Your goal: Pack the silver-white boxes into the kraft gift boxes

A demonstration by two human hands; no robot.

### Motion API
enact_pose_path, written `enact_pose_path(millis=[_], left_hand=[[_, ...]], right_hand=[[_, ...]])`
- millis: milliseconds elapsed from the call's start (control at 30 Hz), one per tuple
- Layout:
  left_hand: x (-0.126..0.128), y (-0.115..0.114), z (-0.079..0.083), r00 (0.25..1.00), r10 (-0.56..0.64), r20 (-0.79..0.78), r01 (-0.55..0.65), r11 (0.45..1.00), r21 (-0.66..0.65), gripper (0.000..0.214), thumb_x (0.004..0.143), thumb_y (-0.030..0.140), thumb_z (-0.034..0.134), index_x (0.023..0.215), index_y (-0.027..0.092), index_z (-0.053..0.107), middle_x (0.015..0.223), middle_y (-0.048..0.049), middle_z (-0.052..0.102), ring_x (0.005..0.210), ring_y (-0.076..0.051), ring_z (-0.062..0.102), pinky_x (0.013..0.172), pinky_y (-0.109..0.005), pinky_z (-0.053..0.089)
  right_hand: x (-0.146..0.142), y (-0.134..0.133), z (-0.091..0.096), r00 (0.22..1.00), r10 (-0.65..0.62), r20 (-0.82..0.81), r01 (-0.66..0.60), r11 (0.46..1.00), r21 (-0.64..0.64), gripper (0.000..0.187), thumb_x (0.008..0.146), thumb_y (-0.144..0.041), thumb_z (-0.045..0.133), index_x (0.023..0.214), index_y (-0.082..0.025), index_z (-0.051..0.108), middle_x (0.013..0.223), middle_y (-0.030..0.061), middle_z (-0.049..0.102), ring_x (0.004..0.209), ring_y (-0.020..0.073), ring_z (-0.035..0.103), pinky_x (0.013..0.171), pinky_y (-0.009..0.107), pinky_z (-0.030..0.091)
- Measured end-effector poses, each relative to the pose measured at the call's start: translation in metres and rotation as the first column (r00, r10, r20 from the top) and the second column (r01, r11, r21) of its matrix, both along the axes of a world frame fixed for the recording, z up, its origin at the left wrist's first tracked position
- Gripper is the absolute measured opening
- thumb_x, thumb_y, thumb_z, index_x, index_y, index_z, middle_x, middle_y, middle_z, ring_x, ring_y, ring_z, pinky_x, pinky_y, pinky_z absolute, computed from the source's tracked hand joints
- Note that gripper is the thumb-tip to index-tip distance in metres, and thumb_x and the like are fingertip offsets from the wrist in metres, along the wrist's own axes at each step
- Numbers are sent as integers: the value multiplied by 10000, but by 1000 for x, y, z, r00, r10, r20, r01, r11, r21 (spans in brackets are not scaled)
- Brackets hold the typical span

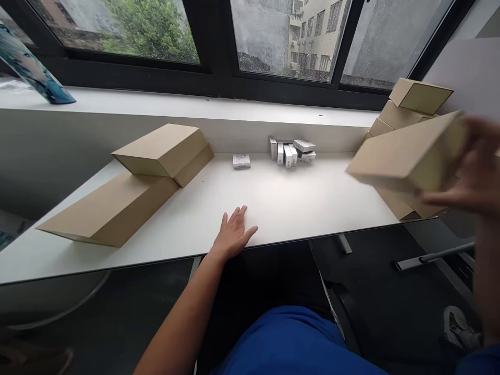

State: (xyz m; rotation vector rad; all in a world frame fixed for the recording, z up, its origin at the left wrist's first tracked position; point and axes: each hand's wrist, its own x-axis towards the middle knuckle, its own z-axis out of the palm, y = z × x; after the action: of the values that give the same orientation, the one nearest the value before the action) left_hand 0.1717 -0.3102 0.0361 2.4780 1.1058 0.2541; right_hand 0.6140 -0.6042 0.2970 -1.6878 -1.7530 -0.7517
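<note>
My right hand [474, 166] grips a brown cardboard box [398, 146] by its right end, with the thumb below and fingers at the back. The hand and box are blurred. This box is in front of a stack of similar cardboard boxes [422, 96] at the right end of the table. Near the front edge, my left hand [232, 232] rests on the white table [297, 208] with its fingers spread, holding nothing. Two more cardboard boxes are on the left: an upper box [164, 148] partly overlaps a lower box [113, 205].
Several small white boxes [289, 155] are grouped at the table's back, and a single small white box [241, 161] lies left of them. Behind is a white sill [234, 110] below dark-framed windows. A blue patterned object [39, 67] leans at far left.
</note>
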Motion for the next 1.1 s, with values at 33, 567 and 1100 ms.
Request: enact_pose_path(millis=[33, 567, 1100], left_hand=[[-1, 0, 0, 1000, 13, 15, -13, 1000, -3, 888, 1047, 631, 385, 1747, 117, 201, 1827, -176, 254, 1737, -309, 156, 1429, -605, 21], [-1, 7, 4, 948, 98, 303, -67, 992, -109, 894, 888, 829, 551, 1538, 216, 540, 1708, -151, 505, 1637, -393, 401, 1409, -625, 112], [-9, 0, 9, 649, 385, 656, -189, 917, -352, 544, 759, 718, 795, 859, 228, 580, 842, -11, 619, 848, -214, 601, 804, -318, 491]], right_hand=[[-11, 12, -13, 998, 69, 11, -68, 992, -107, 1253, 682, -884, 834, 1704, -331, 364, 1598, 159, 400, 1591, 410, 343, 1341, 599, 305], [-71, 90, -231, 544, 164, -823, -467, 874, -134, 1386, 607, -762, 935, 1637, -411, 76, 1673, 151, 240, 1627, 406, 293, 1354, 630, 263], [-119, 120, -249, 523, 185, -832, -631, 740, -232, 1368, 524, -794, 981, 1605, -391, 245, 1669, 152, 317, 1573, 439, 371, 1312, 633, 323]])
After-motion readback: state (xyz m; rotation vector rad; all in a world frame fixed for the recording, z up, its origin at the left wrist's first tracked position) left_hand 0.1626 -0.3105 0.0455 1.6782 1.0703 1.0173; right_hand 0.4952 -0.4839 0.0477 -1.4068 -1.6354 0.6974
